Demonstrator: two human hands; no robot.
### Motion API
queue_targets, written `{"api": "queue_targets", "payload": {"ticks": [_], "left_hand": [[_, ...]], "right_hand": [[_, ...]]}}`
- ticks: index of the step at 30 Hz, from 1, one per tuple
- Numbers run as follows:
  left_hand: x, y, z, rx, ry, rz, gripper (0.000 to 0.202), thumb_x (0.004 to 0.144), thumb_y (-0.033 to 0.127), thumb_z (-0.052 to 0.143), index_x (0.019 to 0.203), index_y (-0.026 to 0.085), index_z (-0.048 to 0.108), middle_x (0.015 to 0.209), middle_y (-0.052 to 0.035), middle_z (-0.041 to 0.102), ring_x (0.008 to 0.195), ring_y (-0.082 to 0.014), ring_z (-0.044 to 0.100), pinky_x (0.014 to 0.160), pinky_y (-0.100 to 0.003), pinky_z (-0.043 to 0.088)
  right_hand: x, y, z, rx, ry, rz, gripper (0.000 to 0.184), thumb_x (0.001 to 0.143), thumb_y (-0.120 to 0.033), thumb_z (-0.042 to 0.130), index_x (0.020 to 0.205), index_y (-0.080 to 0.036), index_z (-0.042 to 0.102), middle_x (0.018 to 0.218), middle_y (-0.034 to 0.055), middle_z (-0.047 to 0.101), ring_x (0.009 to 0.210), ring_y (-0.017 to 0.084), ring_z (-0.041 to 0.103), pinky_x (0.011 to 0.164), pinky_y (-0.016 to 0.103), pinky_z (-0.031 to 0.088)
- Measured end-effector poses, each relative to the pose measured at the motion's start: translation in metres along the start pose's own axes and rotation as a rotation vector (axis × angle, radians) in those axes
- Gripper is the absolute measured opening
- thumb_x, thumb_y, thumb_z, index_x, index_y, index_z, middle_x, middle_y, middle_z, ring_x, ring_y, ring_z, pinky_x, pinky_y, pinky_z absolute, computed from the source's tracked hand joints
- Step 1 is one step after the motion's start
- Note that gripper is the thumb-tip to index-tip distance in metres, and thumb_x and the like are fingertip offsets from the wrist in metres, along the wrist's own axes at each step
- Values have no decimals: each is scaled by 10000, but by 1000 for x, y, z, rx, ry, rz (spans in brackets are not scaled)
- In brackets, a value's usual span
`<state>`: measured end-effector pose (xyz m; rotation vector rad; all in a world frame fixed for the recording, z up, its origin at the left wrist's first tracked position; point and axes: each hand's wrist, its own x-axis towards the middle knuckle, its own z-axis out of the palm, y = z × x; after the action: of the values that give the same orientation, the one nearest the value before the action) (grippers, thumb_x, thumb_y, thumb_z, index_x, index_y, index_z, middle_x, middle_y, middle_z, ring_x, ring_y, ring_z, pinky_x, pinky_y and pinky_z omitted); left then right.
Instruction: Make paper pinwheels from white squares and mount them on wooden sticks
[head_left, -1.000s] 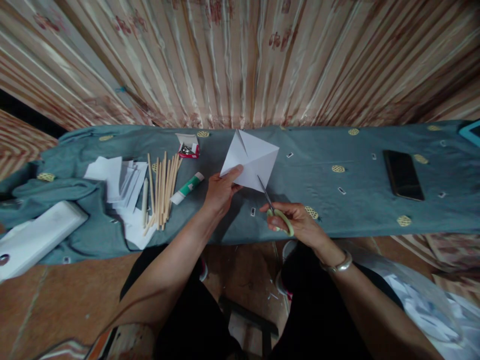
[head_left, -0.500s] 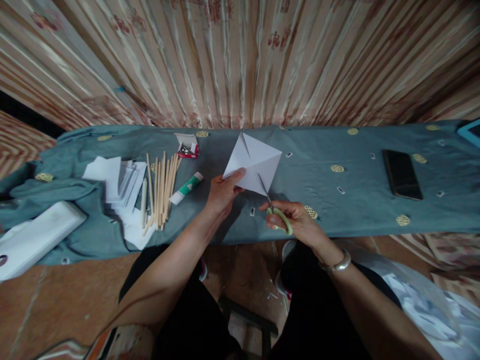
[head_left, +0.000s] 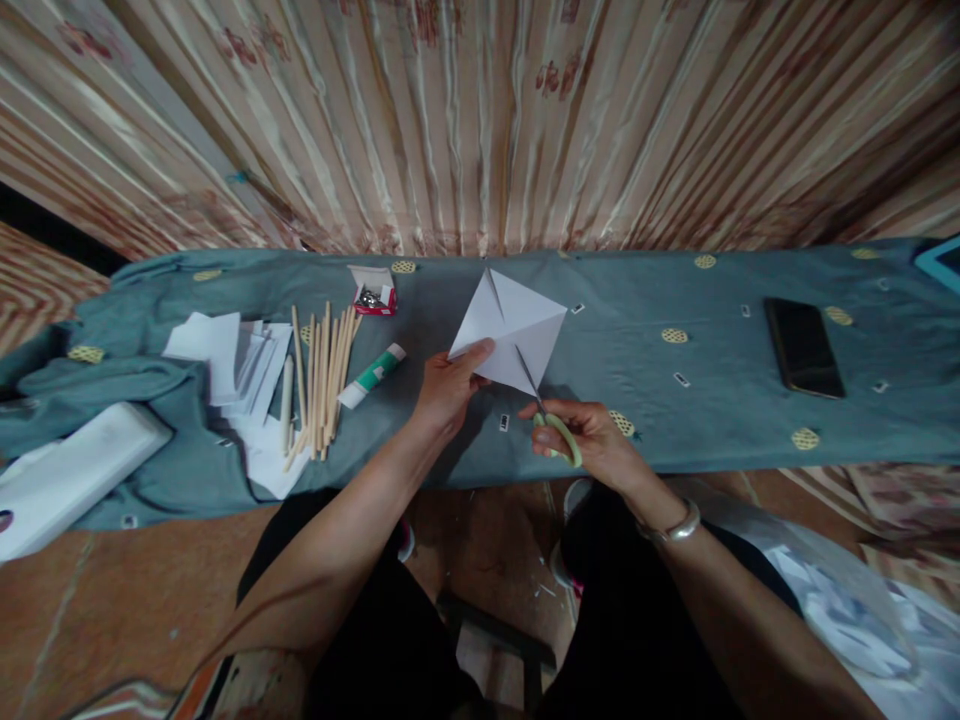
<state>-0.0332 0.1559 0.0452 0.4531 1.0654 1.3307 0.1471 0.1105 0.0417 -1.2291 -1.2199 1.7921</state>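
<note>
My left hand (head_left: 450, 388) pinches a square of white paper (head_left: 517, 330) at its lower left edge, thumb on top. The paper is held above the cloth, with crease lines and a slit running in from its top corner. In my right hand (head_left: 585, 435) is a pair of scissors (head_left: 553, 425) with light green handles. Their blade lies over the paper's lower corner, pointing toward its middle; the other blade is hidden. Left of my left hand lie a green and white glue stick (head_left: 373, 375) and a bundle of thin wooden sticks (head_left: 324, 380).
White paper pieces (head_left: 210, 350) lie left of the sticks. A small red open box (head_left: 375, 295) with metal bits stands behind the glue stick. A white box (head_left: 82, 480) is at far left, a black phone (head_left: 804, 348) at right. A plastic bag (head_left: 847, 610) sits lower right.
The paper and my left hand have shifted very slightly to the right. The scissors stay at the paper's lower corner, almost unmoved.
</note>
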Motion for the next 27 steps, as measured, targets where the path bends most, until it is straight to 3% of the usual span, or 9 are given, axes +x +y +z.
{"api": "queue_targets", "payload": {"ticks": [21, 27], "left_hand": [[0, -1, 1, 2, 14, -9, 386, 430, 345, 913, 688, 147, 706, 698, -21, 706, 630, -139, 628, 561, -242, 439], [0, -1, 0, 22, 20, -9, 358, 464, 343, 899, 691, 153, 698, 697, -22, 704, 628, -140, 629, 576, -249, 444]], "right_hand": [[2, 0, 2, 37, 47, 27, 400, 551, -458, 898, 812, -193, 748, 578, -39, 623, 494, 85, 563, 487, 212, 487], [2, -2, 5, 89, 66, 49, 436, 477, -456, 924, 761, -188, 731, 535, -61, 592, 456, 60, 525, 459, 188, 456]]}}
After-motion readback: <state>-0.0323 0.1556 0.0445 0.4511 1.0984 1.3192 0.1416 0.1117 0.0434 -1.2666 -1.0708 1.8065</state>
